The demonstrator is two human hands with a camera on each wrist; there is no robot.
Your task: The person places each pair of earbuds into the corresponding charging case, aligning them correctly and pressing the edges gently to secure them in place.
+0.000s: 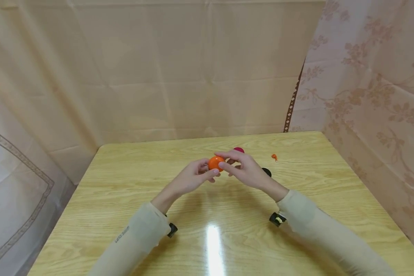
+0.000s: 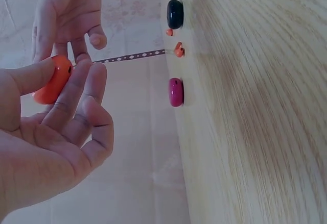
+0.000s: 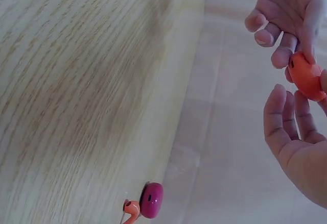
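Note:
An orange earbud charging case [image 1: 215,163], rounded and glossy, is held up above the table between both hands. My left hand [image 1: 189,178] pinches it from the left, with the thumb on one face and fingers behind. From the other side, my right hand [image 1: 248,172] grips its edge between thumb and index finger. A small dark slot shows on the case [image 2: 62,76] in the left wrist view. In that view the right hand's other fingers are spread apart from the case. The lid looks closed.
Past the hands, a magenta case [image 2: 176,92] and a black case [image 2: 175,14] lie on the wooden table [image 1: 124,184]. An orange earbud [image 1: 274,157] rests at the back right; a second small orange piece [image 2: 169,32] sits near the black case. Cloth curtains [image 1: 158,76] surround the table.

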